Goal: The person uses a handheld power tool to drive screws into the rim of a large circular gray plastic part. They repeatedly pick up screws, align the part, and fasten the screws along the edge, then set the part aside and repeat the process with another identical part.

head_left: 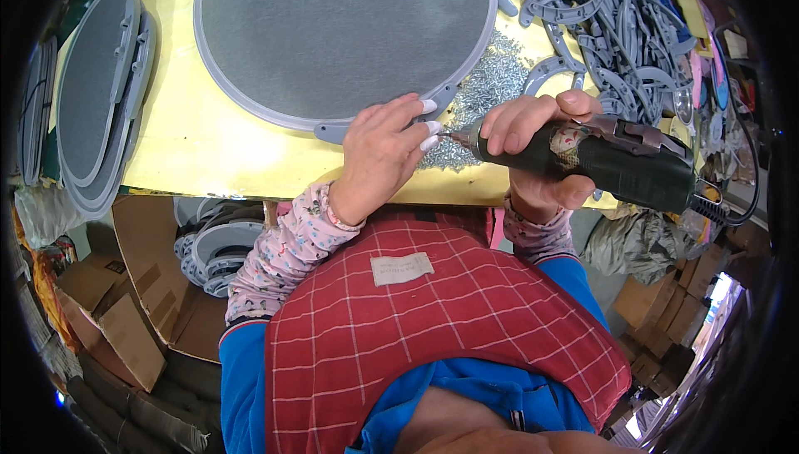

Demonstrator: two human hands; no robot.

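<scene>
My right hand is wrapped round a dark electric screwdriver with a metal lever along its body. The tool lies nearly level, and its bit points left at my other hand's fingertips. My left hand has white coverings on several fingertips. Its fingers are pinched together at the bit's tip; whatever they hold is hidden. That hand rests over a curved grey plastic piece set along the near rim of a large grey oval panel. The piece's other end shows right of my fingers.
Loose small screws are heaped right of the panel. Behind them lies a pile of curved grey plastic parts. More oval panels stack at the yellow table's left edge. A black cord loops from the tool; a cardboard box stands below.
</scene>
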